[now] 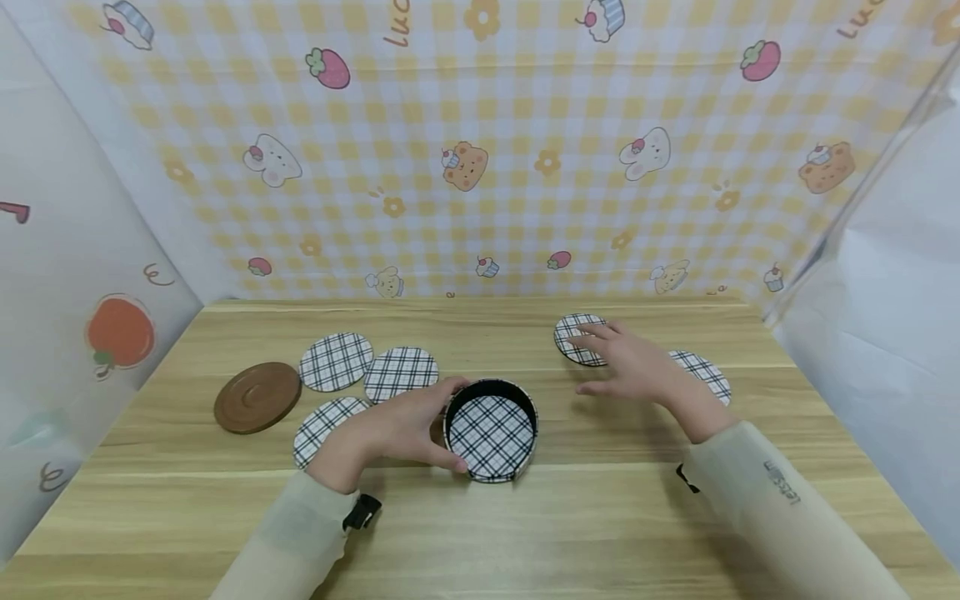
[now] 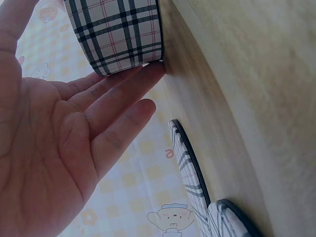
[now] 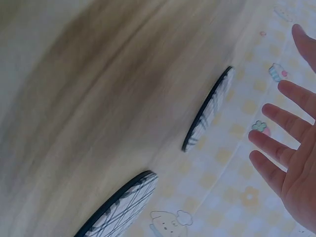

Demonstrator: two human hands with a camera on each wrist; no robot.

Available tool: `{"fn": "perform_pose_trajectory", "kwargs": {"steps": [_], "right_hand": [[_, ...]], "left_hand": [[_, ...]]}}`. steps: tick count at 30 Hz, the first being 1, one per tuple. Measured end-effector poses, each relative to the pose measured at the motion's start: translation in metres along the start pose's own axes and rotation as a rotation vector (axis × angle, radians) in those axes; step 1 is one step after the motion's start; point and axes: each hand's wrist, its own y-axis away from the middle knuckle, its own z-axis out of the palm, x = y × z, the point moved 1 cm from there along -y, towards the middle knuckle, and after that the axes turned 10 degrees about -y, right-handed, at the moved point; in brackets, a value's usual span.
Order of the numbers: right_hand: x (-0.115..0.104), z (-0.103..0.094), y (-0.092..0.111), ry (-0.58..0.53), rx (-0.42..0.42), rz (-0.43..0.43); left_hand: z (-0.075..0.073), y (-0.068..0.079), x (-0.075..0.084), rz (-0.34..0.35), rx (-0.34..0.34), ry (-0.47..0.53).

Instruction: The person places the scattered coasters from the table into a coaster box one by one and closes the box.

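A round plaid coaster holder point(image 1: 491, 477) with a black inner wall stands on the table, and a plaid coaster point(image 1: 491, 433) lies inside it. My left hand point(image 1: 401, 425) holds the holder from its left side, thumb at the front and fingers toward the back. In the left wrist view the fingers touch the holder's plaid outer wall point(image 2: 118, 34). Over a back-right coaster point(image 1: 572, 340) hovers my right hand point(image 1: 633, 367), fingers spread and holding nothing. A second coaster point(image 1: 708, 377) on the right is partly covered by that hand and wrist.
Left of the holder lie three more plaid coasters, one at the back point(image 1: 336, 362), one nearer the holder point(image 1: 401, 372) and one partly under my left wrist point(image 1: 318, 429). A brown round disc point(image 1: 257, 397) is at the far left. A patterned cloth point(image 1: 480, 167) hangs behind the table.
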Motion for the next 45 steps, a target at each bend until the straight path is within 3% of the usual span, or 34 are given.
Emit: {"fn": "perform_pose_trajectory", "kwargs": {"steps": [4,12,26,45], "right_hand": [[0.008,-0.001,-0.006,-0.021,0.003,0.011],[0.023,-0.002,-0.019,-0.073,-0.031,0.110],[0.046,0.003,-0.040,-0.150,-0.056,0.120],[0.061,0.010,-0.043,-0.212,-0.101,0.163]], "left_hand": [[0.000,0.001,0.000,-0.007,-0.002,0.002],[0.000,0.001,0.000,-0.016,-0.004,0.001],[0.002,-0.001,-0.001,-0.021,-0.001,-0.007],[0.002,-0.001,-0.001,-0.024,-0.009,-0.002]]}}
